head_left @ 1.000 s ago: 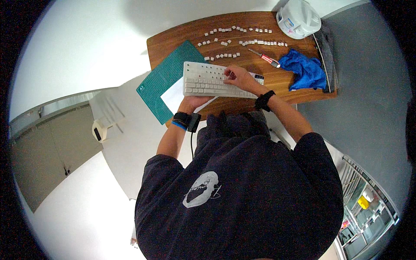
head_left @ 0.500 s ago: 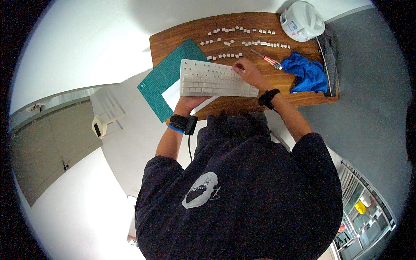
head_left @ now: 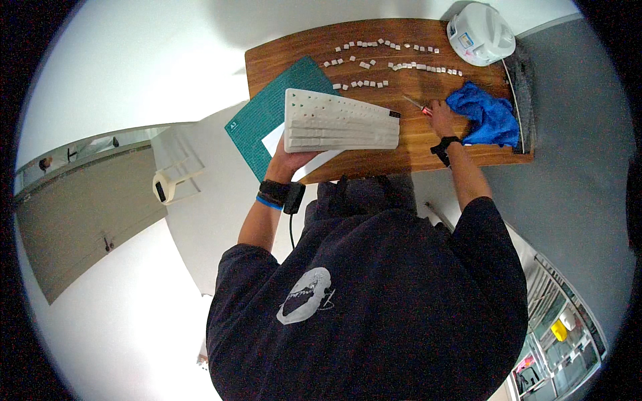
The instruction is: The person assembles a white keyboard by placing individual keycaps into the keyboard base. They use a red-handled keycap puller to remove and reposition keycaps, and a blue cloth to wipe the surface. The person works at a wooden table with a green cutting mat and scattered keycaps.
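A white keyboard (head_left: 341,123) is held tilted above the near part of the table, with my left hand (head_left: 289,160) closed on its lower left edge. Its upper rows are bare of keycaps, while the lower rows still carry theirs. To the right, my right hand (head_left: 440,118) is closed around the red handle of a screwdriver (head_left: 426,110), whose shaft points to the upper left over the wood. Loose white keycaps (head_left: 364,45) lie in several rows beyond the keyboard. Much of my left hand's fingers is hidden under the keyboard.
A green cutting mat (head_left: 257,127) and a white sheet (head_left: 273,139) lie at the left of the wooden table (head_left: 281,57). A blue cloth (head_left: 491,117) is right of my right hand. A white lidded appliance (head_left: 481,33) stands at the far right corner. A light-coloured chair (head_left: 175,184) is left.
My right hand has left the keyboard's upper right and moved right, closing on the screwdriver. My left hand still holds the keyboard. The whole view has shifted slightly.
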The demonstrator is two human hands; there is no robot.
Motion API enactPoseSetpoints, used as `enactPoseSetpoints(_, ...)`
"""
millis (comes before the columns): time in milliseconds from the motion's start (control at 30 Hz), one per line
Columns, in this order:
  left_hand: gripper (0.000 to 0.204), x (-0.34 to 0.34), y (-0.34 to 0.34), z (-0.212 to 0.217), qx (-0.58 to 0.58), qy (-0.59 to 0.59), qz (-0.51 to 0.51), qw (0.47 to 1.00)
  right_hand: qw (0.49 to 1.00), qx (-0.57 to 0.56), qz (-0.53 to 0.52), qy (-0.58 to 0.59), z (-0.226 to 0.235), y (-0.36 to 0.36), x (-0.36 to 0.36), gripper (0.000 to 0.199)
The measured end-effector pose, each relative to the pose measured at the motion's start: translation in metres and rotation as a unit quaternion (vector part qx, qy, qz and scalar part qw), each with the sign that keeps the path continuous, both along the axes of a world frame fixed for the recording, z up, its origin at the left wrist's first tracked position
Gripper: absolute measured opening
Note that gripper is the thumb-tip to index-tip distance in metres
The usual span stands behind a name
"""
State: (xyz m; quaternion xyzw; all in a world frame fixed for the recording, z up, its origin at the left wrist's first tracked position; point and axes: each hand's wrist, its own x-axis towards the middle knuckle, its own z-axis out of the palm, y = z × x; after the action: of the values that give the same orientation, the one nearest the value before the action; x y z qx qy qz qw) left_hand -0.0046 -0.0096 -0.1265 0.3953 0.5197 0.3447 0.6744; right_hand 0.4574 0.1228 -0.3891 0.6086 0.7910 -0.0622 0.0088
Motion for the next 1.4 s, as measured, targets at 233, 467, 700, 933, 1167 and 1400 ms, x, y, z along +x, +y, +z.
enactPoseSetpoints(233,0.064,0.003,0.007,0.003,0.063,-0.049,-0.037,0.996,0.927,-0.178,-0.021,0.328,0.061,-0.025,-0.038,0.033)
enactPoseSetpoints(467,0.069,0.055,0.04,0.03,-0.085,-0.26,-0.038,0.961,0.838,-0.3,0.132,0.436,0.23,-0.065,-0.112,0.045)
enactPoseSetpoints(700,0.072,0.08,0.077,0.003,0.13,-0.046,-0.221,0.965,0.869,-0.216,0.178,0.409,0.214,-0.068,-0.092,0.06)
enactPoseSetpoints(933,0.043,0.089,0.094,-0.042,0.354,0.116,-0.273,0.887,0.819,-0.308,0.152,0.46,0.206,-0.074,-0.061,0.065)
enactPoseSetpoints(1167,0.017,0.119,0.091,0.004,0.287,0.079,-0.303,0.905,0.882,-0.284,0.133,0.352,0.244,-0.086,-0.06,0.07)
enactPoseSetpoints(1400,0.027,0.126,0.09,0.024,0.318,0.099,-0.329,0.884,0.873,-0.249,0.104,0.407,0.22,-0.087,-0.048,0.056)
